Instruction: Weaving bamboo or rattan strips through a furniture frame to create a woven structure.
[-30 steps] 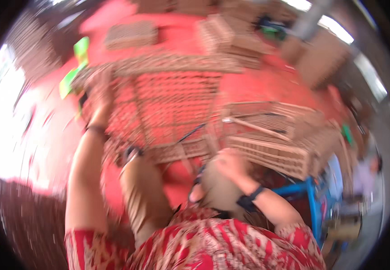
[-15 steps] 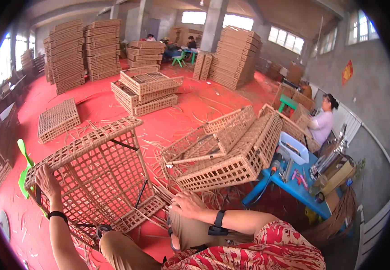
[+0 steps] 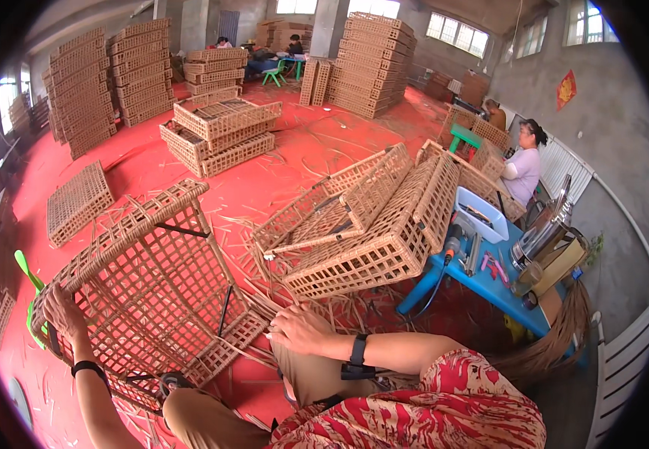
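Observation:
A shallow woven wicker basket (image 3: 156, 288) with a brown open lattice stands tilted in front of my knees, its open side facing me. Dark metal struts show at its corners. My left hand (image 3: 66, 320) grips its left edge, fingers wrapped over the thick rim. My right hand (image 3: 300, 329) rests on my right knee with fingers loosely apart, beside the basket's lower right corner. Loose cane strips (image 3: 263, 301) lie right by those fingers; I see none held. Just ahead, two more wicker baskets (image 3: 358, 258) lean together.
On the right, a blue table (image 3: 482, 280) holds a light-blue bin (image 3: 482, 213), a power drill (image 3: 453, 241) and pink-handled pliers (image 3: 498, 268). Cane strips litter the red floor. Stacked baskets (image 3: 223, 142) stand further off. A person (image 3: 523, 168) sits beyond the table. A green dustpan (image 3: 31, 280) is left.
The whole view has shifted slightly, with surroundings appearing higher and further left. My left hand keeps its grip on the basket, and my right hand stays at the knee.

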Demonstrator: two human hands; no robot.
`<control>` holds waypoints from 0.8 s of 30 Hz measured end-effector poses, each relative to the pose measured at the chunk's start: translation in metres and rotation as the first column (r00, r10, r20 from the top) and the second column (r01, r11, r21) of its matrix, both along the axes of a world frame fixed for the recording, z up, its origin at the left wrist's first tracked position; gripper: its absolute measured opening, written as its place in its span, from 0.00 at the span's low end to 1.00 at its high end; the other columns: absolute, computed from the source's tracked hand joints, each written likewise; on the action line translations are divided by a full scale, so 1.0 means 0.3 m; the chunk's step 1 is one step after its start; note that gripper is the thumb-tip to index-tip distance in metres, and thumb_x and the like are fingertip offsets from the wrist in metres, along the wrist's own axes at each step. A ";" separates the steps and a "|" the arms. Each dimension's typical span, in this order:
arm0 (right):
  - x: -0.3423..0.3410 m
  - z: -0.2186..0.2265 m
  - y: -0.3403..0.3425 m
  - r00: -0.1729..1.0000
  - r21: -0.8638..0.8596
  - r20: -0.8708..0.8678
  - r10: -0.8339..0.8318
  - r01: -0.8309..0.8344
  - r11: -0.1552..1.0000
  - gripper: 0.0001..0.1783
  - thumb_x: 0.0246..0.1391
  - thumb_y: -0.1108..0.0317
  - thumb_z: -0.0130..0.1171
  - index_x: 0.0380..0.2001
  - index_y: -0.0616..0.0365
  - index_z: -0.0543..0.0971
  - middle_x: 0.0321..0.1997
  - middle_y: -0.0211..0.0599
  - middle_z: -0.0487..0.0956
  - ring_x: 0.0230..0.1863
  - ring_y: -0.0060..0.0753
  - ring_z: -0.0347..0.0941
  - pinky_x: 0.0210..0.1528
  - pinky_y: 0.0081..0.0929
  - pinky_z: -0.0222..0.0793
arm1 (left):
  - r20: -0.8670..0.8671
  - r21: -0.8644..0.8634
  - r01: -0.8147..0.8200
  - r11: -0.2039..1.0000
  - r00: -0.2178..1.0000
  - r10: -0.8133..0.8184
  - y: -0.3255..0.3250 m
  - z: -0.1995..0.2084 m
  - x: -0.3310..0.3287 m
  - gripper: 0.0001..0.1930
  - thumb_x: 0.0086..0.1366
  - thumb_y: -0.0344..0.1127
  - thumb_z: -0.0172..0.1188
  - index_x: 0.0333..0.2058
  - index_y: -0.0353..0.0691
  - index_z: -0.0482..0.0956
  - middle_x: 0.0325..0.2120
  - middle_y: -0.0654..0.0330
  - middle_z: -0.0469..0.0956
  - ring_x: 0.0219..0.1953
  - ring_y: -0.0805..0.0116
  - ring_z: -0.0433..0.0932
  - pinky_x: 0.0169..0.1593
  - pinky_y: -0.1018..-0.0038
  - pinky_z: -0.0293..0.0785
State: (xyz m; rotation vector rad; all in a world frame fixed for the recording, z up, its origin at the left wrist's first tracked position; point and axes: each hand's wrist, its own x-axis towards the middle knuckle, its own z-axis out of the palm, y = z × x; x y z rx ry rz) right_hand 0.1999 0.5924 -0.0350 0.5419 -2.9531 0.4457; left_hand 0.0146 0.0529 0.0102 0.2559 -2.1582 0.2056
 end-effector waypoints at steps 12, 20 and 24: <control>0.017 -0.013 -0.003 1.000 0.000 -0.025 -0.010 0.010 1.000 0.22 0.57 0.49 0.47 0.39 0.56 0.77 0.44 0.43 0.76 0.49 0.45 0.69 0.54 0.42 0.60 | 0.018 -0.014 0.001 1.000 1.000 -0.001 -0.026 -0.031 -0.030 0.20 0.62 0.34 0.49 0.54 0.42 0.66 0.48 0.57 0.70 0.55 0.58 0.65 0.59 0.62 0.56; 0.002 -0.007 0.000 1.000 0.004 0.005 -0.017 0.017 1.000 0.22 0.57 0.48 0.48 0.37 0.57 0.76 0.42 0.43 0.74 0.51 0.46 0.67 0.60 0.43 0.56 | -0.002 -0.074 -0.062 0.995 0.998 0.062 -0.097 -0.060 -0.076 0.23 0.60 0.34 0.53 0.55 0.45 0.66 0.50 0.61 0.71 0.54 0.61 0.68 0.56 0.63 0.60; 0.001 0.000 0.001 0.998 0.033 0.061 -0.030 0.028 0.999 0.23 0.58 0.47 0.47 0.39 0.56 0.76 0.44 0.43 0.73 0.53 0.47 0.66 0.63 0.48 0.51 | -0.003 -0.085 -0.040 0.996 0.999 0.039 -0.072 -0.051 -0.060 0.23 0.61 0.35 0.52 0.57 0.46 0.65 0.52 0.61 0.71 0.56 0.62 0.67 0.58 0.63 0.58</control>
